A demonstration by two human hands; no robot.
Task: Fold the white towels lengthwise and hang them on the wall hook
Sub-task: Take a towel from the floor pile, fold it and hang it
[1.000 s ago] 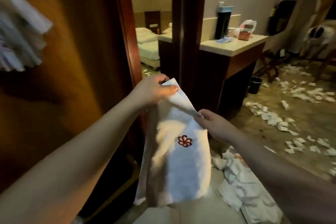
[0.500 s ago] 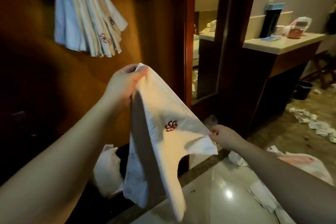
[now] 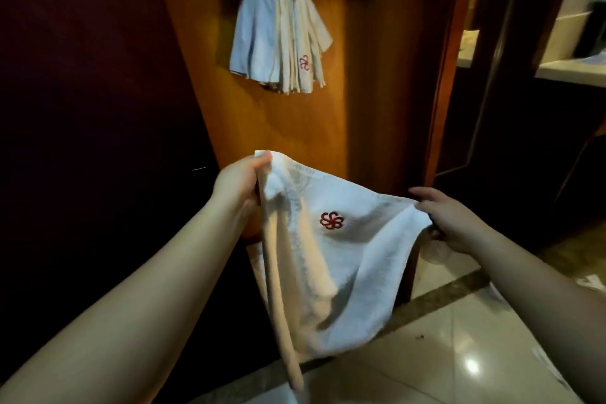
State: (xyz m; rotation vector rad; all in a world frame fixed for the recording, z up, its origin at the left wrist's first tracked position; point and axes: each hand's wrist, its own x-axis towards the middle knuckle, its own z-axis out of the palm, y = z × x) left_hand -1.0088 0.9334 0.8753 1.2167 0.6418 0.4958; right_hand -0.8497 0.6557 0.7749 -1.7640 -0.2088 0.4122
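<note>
1. Your left hand pinches the upper left corner of the white towel, fingers curled round the bunched edge; that grip is pressed tight on the cloth
2. Your right hand holds the towel's opposite corner, thumb on top and fingers under the edge, so this grip too is pinching the towel
3. The towel is stretched between both hands, its top edge sloping down from the left hand to the right, and the rest hangs in loose folds to a point above the tiled floor
4. A red flower emblem faces you on the towel, just below the top edge, about midway between your hands
5. The hung towels drape in a bundle on the wooden wall panel, well above the held towel and apart from it; the hook itself is hidden under them
6. One hung towel shows the same red emblem near its lower edge
7. A pale counter sits far to the right of the hung towels, beyond the dark door frame
</note>
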